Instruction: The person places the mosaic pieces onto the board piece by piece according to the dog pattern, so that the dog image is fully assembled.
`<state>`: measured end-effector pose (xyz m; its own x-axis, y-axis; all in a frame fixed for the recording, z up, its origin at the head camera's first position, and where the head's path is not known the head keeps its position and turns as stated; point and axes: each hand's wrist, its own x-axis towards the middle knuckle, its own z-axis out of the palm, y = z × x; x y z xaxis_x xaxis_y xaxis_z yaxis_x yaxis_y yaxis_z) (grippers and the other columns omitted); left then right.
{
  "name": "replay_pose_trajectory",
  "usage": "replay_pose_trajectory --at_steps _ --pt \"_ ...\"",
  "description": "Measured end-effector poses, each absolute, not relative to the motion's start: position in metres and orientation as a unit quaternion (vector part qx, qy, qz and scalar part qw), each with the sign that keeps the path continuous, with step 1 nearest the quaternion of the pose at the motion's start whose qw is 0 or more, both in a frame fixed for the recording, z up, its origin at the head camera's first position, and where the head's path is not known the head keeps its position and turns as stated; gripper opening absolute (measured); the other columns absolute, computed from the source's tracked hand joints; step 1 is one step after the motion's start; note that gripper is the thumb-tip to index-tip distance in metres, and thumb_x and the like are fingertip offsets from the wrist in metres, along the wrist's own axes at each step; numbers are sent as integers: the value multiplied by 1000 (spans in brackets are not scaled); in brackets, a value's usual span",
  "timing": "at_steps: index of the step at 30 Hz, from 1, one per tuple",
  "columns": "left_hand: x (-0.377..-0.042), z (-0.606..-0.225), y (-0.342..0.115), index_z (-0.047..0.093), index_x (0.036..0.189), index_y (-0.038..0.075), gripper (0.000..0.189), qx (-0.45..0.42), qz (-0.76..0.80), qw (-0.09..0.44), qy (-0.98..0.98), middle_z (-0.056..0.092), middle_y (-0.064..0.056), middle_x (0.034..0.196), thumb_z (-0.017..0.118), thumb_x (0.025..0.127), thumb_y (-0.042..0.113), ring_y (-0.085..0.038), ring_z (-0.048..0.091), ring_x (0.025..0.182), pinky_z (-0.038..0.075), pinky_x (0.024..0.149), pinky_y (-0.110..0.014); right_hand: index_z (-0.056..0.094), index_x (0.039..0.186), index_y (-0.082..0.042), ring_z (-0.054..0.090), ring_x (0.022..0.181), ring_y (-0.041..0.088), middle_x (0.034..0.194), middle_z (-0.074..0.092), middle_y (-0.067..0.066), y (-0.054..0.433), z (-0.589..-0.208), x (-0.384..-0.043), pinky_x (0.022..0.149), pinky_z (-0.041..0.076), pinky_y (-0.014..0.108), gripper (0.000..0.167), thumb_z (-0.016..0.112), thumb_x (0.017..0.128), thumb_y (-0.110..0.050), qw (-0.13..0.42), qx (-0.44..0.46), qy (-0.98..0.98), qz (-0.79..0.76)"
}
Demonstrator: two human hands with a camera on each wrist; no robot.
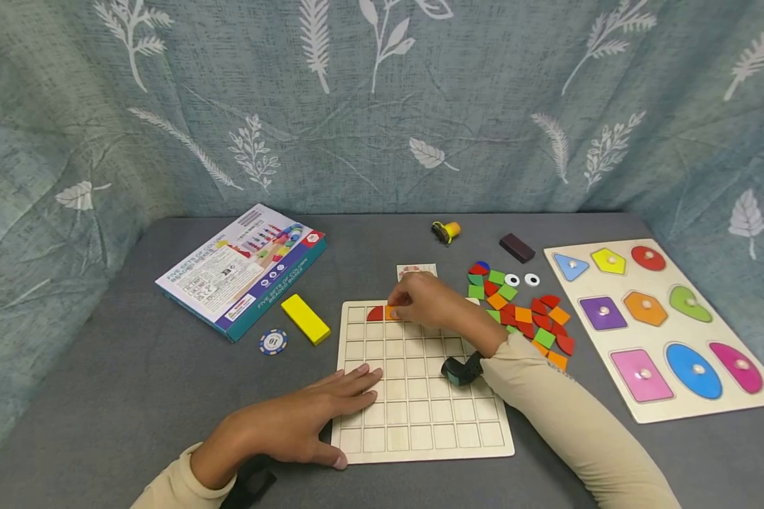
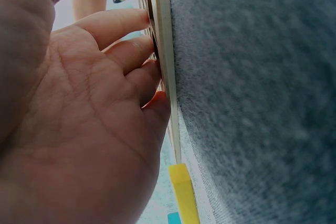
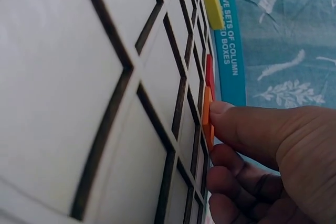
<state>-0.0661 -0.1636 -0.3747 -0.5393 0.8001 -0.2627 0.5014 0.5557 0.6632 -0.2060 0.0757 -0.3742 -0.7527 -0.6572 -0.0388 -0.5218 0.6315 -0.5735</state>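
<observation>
A wooden grid board lies flat on the grey table. My right hand is over the board's far row, pinching an orange square tile between thumb and fingers. Right beside that tile, a red quarter-round tile sits in a cell of the same row. My left hand rests with straight, spread fingers on the board's left side, its thumb at the near left corner. Partly behind the right hand stands a small printed card past the board's far edge.
Loose red, green and orange tiles lie right of the board. Farther right is a shape puzzle board. On the left are a boxed set, a yellow block and a chip. A dark block lies toward the back.
</observation>
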Motion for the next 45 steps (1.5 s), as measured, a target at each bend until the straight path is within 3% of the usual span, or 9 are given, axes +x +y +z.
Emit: replay_pose_trajectory --at_steps 12,19,36,45 --pt "-66 -374 -164 38 149 5 81 390 262 278 838 11 4 162 79 81 23 -19 3 148 12 117 -44 73 94 -4 58 76 12 85 65 0 79 -374 -208 71 50 26 7 71 89 -9 133 -325 888 -295" --pt "-65 -374 -164 38 149 5 82 389 263 280 838 12 4 162 79 81 24 -19 3 148 11 117 -44 73 104 -2 60 84 13 94 68 2 80 -375 -209 77 51 27 19 74 88 -13 133 -344 879 -300" --pt "-66 -374 -163 38 149 6 81 385 266 283 837 11 5 162 80 81 24 -19 4 148 12 117 -45 74 103 -3 59 83 13 92 67 0 80 -375 -209 81 51 29 18 73 88 -13 110 -362 885 -269" --pt "-66 -374 -163 38 149 7 82 384 267 281 838 11 6 162 80 81 24 -18 3 147 10 117 -43 75 102 -1 57 78 15 92 64 4 96 -372 -214 68 49 27 14 66 92 -7 93 -358 872 -321"
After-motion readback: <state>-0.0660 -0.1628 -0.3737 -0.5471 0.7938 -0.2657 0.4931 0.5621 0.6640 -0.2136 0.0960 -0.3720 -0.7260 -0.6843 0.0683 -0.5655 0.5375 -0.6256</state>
